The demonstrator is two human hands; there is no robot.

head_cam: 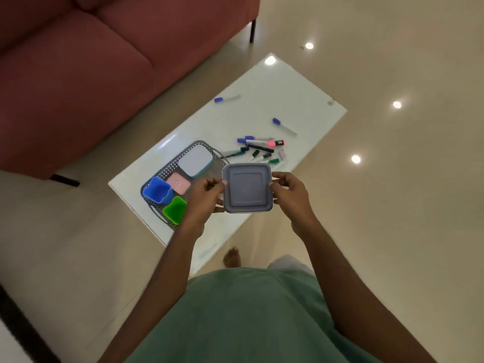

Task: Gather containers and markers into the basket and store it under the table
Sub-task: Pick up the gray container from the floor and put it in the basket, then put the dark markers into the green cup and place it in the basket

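Green shirt cloth fills the near edge of the view, and two bare forearms reach out from it. Between them the grey container is held up off the table, square, lid facing up and roughly level. The left hand pinches its left edge, thumb on the lid rim and fingers curled underneath. The right hand grips the right edge the same way.

Just left of the container lies the basket, a dark lattice tray on the near left part of the table. The left hand and the container hide its right near corner. Inside it a blue cup and a green cup stand open side by side at the near end. A small pink box sits behind them, and a white-lidded teal container takes the far end.

Just beyond the grey container a pile of markers lies crisscrossed on the table, with the nearest ones partly covered by the container's far edge. Two blue-capped markers lie apart from the pile, one a little farther right and one far toward the left edge.

A bare foot shows below the glossy white table. The dark red sofa stands to the far left on the pale tiled floor, which reflects ceiling lights.
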